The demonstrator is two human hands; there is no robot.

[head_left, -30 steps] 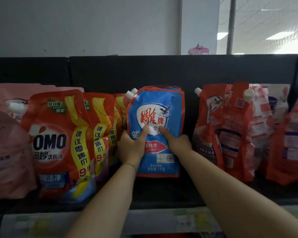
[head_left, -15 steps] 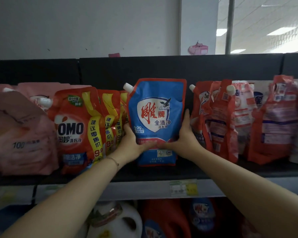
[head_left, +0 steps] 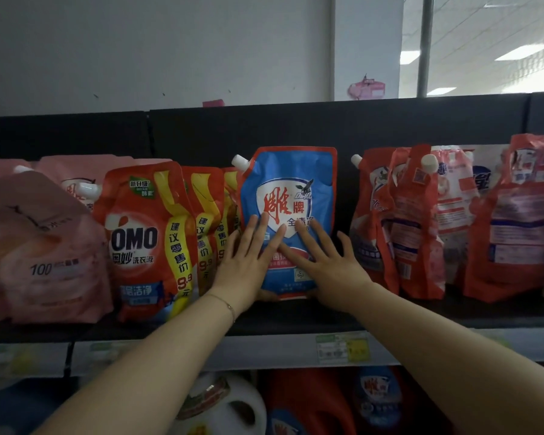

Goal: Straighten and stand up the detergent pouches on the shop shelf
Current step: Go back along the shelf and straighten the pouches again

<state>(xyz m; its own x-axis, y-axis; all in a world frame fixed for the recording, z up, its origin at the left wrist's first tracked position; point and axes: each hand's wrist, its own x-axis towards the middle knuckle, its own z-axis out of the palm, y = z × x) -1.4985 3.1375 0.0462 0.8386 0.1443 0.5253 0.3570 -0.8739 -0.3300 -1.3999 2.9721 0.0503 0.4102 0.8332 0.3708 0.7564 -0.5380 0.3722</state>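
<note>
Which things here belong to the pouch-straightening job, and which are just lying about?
Job: blue pouch, with left hand and right hand flat on it; OMO pouches; pink pouches; red pouches at right; shelf.
Not the job: bottles below; price tag; pink box atop the back panel.

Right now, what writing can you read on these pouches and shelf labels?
"OMO", "奥妙 洗衣液": front red pouch.
"建议零售价 9.9 元": its yellow band.
"雕牌": blue pouch.
"100": pink pouch.
Too blurred to read: shelf price tag, right-side red pouches.
</note>
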